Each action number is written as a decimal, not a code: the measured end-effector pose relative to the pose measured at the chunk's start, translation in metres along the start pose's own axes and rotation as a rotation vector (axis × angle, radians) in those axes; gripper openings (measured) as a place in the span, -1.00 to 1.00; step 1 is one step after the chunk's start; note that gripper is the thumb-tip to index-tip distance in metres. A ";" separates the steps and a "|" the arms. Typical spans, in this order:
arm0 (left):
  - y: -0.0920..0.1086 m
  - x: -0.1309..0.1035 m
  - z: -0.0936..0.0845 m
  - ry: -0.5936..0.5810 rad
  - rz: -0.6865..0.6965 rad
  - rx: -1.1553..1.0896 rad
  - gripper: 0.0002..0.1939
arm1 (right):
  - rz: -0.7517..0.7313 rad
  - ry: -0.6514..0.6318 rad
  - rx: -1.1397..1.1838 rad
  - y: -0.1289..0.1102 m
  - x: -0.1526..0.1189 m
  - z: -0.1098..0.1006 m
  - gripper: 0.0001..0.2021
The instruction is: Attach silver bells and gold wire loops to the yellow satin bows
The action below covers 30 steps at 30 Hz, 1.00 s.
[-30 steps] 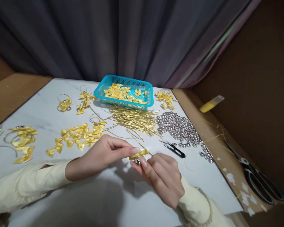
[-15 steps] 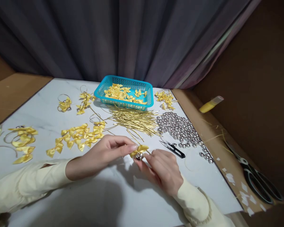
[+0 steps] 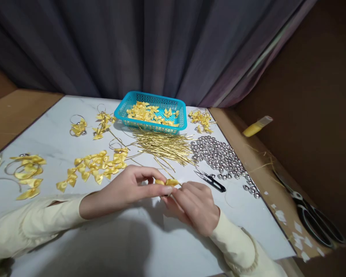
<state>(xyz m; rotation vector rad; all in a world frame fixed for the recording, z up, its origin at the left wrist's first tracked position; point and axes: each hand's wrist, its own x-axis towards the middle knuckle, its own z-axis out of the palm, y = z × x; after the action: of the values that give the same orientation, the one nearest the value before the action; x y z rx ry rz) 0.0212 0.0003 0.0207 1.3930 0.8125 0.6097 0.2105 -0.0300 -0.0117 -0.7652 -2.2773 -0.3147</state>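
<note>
Both hands meet low over the table's middle around one yellow satin bow. My left hand is closed on it, the thumb pressed across its front. From the right, my right hand pinches at the bow's underside, where a gold tie shows beside the fingers. The silver bell with the bow is almost wholly hidden by my fingers. Beyond the hands lies a pile of gold ties. Left of them, several loose yellow bows are spread out.
A blue basket holding more bows stands at the back. Silver bells are heaped at right, near thread snips. Large scissors and paper scraps lie on the brown right edge. Looped bows sit far left.
My left thumb has slid down and right over the bell's front, covering it. The bow has turned in my fingers; my right hand has shifted slightly left.
</note>
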 end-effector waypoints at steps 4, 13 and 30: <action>-0.003 0.001 0.000 0.034 0.049 0.018 -0.88 | -0.053 0.071 0.002 0.001 0.000 0.002 -0.89; -0.007 -0.002 0.004 0.183 0.257 0.212 -0.87 | 0.020 0.099 0.123 -0.001 0.001 0.005 -0.80; -0.005 0.000 0.003 0.193 0.250 0.205 -0.88 | 0.887 -0.314 1.399 0.011 0.013 -0.009 -0.78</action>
<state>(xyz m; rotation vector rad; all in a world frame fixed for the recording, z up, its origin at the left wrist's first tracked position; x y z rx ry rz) 0.0229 -0.0021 0.0153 1.6557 0.8792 0.8842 0.2145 -0.0192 0.0033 -0.8872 -1.5425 1.6734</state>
